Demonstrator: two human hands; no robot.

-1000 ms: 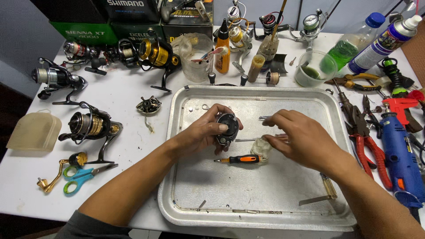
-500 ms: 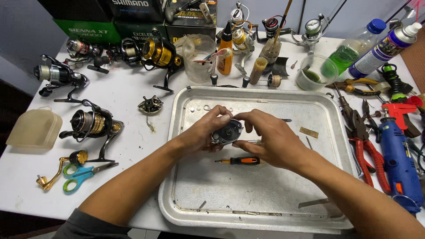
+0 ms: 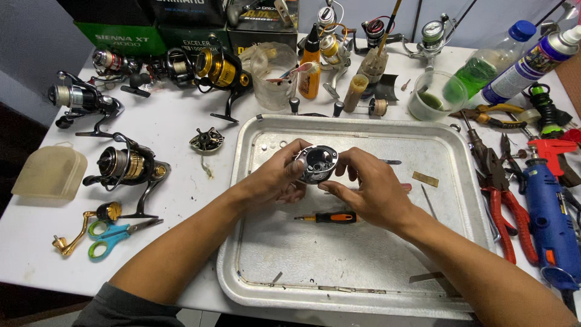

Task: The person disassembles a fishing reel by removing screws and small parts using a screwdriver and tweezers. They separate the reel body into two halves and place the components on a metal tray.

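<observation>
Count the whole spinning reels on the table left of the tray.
4, maybe more hidden in the clutter: silver reel at far left, dark-and-gold reel nearest the tray's left side, small reel by the green boxes, black-and-gold reel beside it.

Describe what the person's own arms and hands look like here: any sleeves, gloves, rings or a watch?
Both hands, the left hand and the right hand, are bare, with no gloves. No rings, watch or wristband show on either. Both forearms are uncovered up to the elbow. A dark grey short sleeve shows on the left upper arm at the frame's bottom edge. The right arm leaves the frame before any sleeve appears.
</observation>
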